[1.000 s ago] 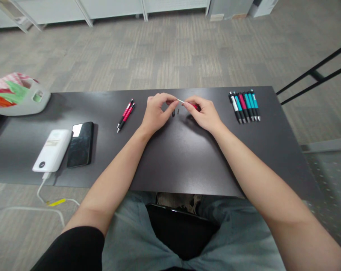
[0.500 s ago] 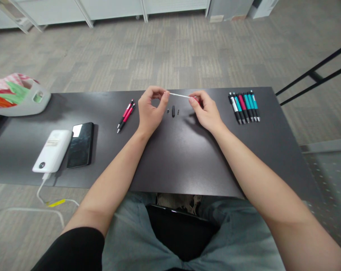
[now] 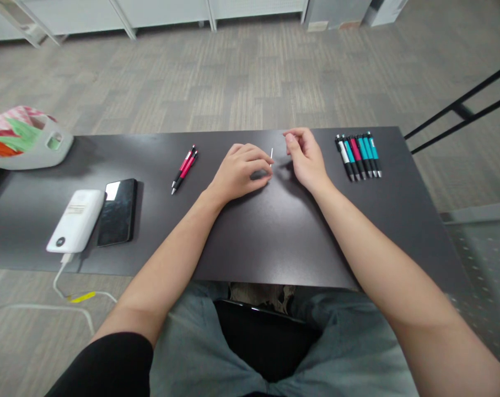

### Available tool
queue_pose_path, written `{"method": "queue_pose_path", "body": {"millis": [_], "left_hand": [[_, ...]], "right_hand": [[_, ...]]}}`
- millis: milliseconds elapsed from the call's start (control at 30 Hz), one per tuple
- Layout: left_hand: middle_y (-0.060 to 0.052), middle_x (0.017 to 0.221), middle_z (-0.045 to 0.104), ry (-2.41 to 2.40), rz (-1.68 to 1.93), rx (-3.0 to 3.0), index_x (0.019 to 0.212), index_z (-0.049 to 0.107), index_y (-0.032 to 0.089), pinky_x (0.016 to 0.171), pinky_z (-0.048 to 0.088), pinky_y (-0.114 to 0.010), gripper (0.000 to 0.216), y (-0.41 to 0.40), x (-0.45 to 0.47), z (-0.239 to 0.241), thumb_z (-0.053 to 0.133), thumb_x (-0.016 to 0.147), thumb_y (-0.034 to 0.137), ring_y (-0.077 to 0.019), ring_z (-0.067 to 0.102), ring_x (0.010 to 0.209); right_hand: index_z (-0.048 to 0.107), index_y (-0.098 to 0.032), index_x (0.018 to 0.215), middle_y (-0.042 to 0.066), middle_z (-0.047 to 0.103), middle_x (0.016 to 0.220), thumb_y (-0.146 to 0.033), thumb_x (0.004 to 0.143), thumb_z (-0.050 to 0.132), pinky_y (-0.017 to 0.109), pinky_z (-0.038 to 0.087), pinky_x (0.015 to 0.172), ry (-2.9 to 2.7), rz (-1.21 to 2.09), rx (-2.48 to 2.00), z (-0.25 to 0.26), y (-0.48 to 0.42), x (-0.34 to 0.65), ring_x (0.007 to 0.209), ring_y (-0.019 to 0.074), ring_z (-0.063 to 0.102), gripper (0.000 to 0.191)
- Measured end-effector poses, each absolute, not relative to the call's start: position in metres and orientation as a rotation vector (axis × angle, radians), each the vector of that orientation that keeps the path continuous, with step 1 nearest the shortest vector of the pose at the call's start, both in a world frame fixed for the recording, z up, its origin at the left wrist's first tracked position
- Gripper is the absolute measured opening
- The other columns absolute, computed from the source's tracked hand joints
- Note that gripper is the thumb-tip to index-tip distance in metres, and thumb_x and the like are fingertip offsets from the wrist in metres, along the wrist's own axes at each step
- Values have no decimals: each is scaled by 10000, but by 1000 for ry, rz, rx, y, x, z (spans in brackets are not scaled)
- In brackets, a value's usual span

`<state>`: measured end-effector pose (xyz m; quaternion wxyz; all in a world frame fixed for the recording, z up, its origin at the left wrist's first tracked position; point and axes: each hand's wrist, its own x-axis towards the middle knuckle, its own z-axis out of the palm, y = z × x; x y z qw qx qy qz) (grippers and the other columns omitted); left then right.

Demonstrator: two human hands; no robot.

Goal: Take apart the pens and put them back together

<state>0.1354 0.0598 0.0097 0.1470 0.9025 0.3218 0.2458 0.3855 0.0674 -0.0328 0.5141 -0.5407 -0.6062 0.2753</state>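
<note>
My left hand (image 3: pixel 242 170) rests on the black table (image 3: pixel 274 231) at its far middle, fingers curled. Its fingertips pinch a thin white pen refill (image 3: pixel 272 154), which stands nearly upright. My right hand (image 3: pixel 304 157) is just to the right of it, fingers curled inward toward the thumb; whatever it holds is hidden. The small dark pen parts seen before on the table are now covered by my left hand. Two red pens (image 3: pixel 184 167) lie left of my left hand.
A row of several teal, red and white pens (image 3: pixel 358 155) lies at the table's far right. A black phone (image 3: pixel 117 211) and a white power bank (image 3: pixel 76 219) with a cable sit at the left. A colourful bag (image 3: pixel 22 138) lies at the far left corner.
The refill was stretched level between both hands; my left hand has now dropped to the table over the small parts with the refill upright in it. My right hand let go of the refill's end.
</note>
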Motion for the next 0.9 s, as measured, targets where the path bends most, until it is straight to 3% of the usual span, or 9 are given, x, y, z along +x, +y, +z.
{"method": "queue_pose_path", "body": {"millis": [100,233,400,733,900], "left_hand": [[-13,1413,962,868,645,2573,1072,897,335,1334,448,-604,106,63,133,7,910,1046,233,-332,801,1434],[-32,1504,942,865,641,2544,1266,905,348,1373,412,-600,266,62,131,4,1006,1020,336,-346,773,1526],[-71,1623,902,867,603,2575,1438,907,341,1419,371,-632,377,61,130,2,997,1077,403,-383,728,1639],[-87,1633,896,934,643,2568,1426,927,347,1410,372,-663,359,64,127,1,1001,1089,443,-405,726,1629],[-83,1670,849,1103,752,2557,1441,903,365,1329,416,-631,308,63,127,1,904,1150,468,-393,727,1552]], "right_hand": [[775,-324,1286,26,567,947,-1050,1137,568,446,606,924,-1506,636,-1283,-38,69,388,919,272,619,769],[780,-326,1301,39,582,966,-1068,1116,577,459,602,930,-1528,633,-1252,-45,71,391,940,285,632,791],[792,-317,1267,35,604,937,-1092,1086,611,475,617,947,-1499,632,-1248,-42,69,389,923,286,645,816],[790,-334,1241,24,628,917,-1052,1116,619,431,606,892,-1466,689,-1261,-35,66,387,885,259,644,748],[833,-331,1251,34,712,956,-956,1186,590,440,644,977,-1522,711,-1227,-37,66,389,954,271,711,673]]}}
